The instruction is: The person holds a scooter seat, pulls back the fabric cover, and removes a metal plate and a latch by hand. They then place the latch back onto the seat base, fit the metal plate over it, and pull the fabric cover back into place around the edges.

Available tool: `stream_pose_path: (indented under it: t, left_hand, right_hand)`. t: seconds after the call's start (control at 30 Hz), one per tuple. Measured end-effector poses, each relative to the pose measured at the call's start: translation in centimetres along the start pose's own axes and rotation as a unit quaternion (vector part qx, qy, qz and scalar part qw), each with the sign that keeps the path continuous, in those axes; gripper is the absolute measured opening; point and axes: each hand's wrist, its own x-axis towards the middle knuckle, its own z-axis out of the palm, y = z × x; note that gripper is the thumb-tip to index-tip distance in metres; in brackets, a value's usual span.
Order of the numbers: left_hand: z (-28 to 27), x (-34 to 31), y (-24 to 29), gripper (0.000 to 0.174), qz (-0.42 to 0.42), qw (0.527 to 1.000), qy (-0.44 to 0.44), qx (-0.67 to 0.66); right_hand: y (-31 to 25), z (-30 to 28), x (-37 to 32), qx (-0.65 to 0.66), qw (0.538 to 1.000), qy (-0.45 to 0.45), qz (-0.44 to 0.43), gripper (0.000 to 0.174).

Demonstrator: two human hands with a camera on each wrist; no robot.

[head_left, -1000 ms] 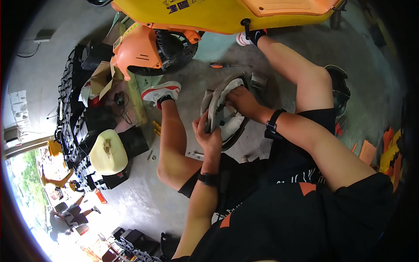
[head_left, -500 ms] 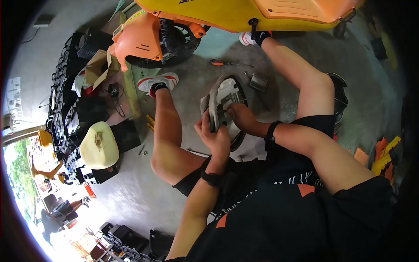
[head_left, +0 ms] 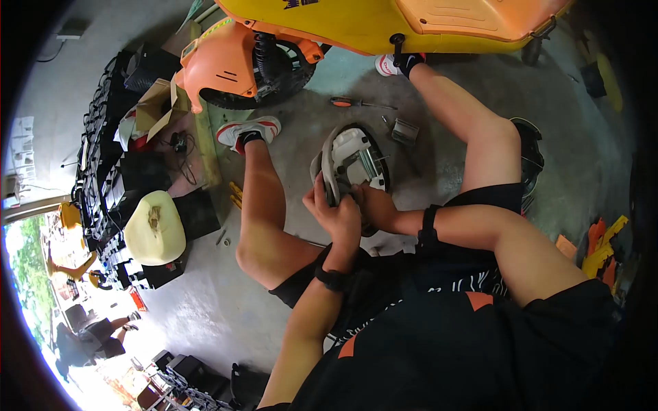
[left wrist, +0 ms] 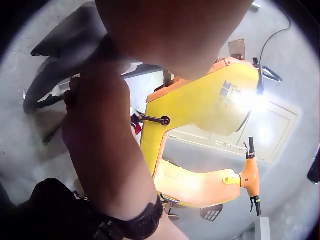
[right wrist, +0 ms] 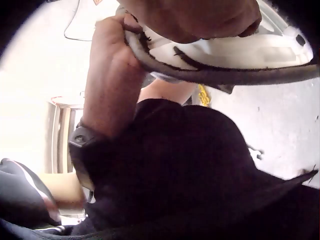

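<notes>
i keep the grey-and-white curved plastic shell (head_left: 349, 161) on edge on the concrete floor (head_left: 439, 157) between my legs, hollow side facing right so i can reach in. my left hand (head_left: 334, 214) clamps its left rim in a steadying grip, and my right hand (head_left: 373, 204) curls round the near edge. a silver metal bracket (head_left: 368, 163) sits in the hollow.

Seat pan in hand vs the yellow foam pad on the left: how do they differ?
Colour: the seat pan is white inside with a dark rim; the foam pad is pale yellow with a brownish patch.
Pose: the seat pan is held on edge; the foam pad lies on black boxes.
Contact: the left hand and right hand grip the seat pan; nothing touches the foam pad.
Both are rounded and elongated.
</notes>
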Motion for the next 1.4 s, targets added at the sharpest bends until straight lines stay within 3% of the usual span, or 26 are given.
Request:
stream_pose_path:
  t: [0.43, 0.6, 0.7, 0.77, 0.8, 0.87, 1.0, 1.2, 1.3, 1.4]
  left_hand:
    - [0.5, -0.5, -0.1, 0.067, 0.032, 0.999, 0.017, -0.015]
    - [0.2, 0.4, -0.9, 0.063, -0.004, 1.0, 0.012, -0.02]
    - [-0.3, 1.2, -1.2, 0.061, -0.006, 1.0, -0.001, -0.027]
    - [-0.9, 2.1, -1.2, 0.06, -0.005, 1.0, -0.009, -0.028]
    - [-1.2, 2.4, -1.3, 0.059, -0.001, 0.999, -0.019, -0.031]
    - [-1.7, 2.9, -1.8, 0.059, -0.016, 0.999, -0.022, -0.047]
    - [-1.8, 3.3, -2.6, 0.059, -0.036, 0.996, -0.039, -0.066]
    - [-1.5, 3.0, -1.9, 0.062, -0.029, 0.994, -0.072, -0.083]
    - [-1.3, 3.2, -2.4, 0.063, -0.003, 0.995, -0.067, -0.071]
    - [-1.3, 3.4, -2.4, 0.063, -0.021, 0.994, -0.064, -0.087]
  right_hand:
    - [-2.2, -1.5, -0.9, 0.03, 0.997, -0.065, 0.03, 0.066]
    - [-1.9, -1.2, -0.1, 0.033, 0.997, -0.066, 0.016, 0.066]
    - [-1.4, -1.3, 0.9, 0.108, 0.985, -0.133, 0.034, 0.063]
    - [-1.3, -0.6, 1.8, 0.279, 0.928, -0.179, 0.168, 0.061]
    - [-1.4, -0.8, 2.3, 0.277, 0.928, -0.186, 0.165, 0.061]
    - [-1.3, -1.4, 3.2, 0.35, 0.877, -0.248, 0.218, 0.059]
    - [-1.7, -0.9, 2.9, 0.274, 0.925, -0.219, 0.144, 0.057]
    - [-2.5, -1.6, 1.2, 0.327, 0.912, -0.171, 0.181, 0.058]
    - [-1.4, -1.1, 1.7, 0.358, 0.902, -0.18, 0.16, 0.057]
    - [-1.7, -0.1, 1.5, 0.319, 0.927, -0.116, 0.157, 0.058]
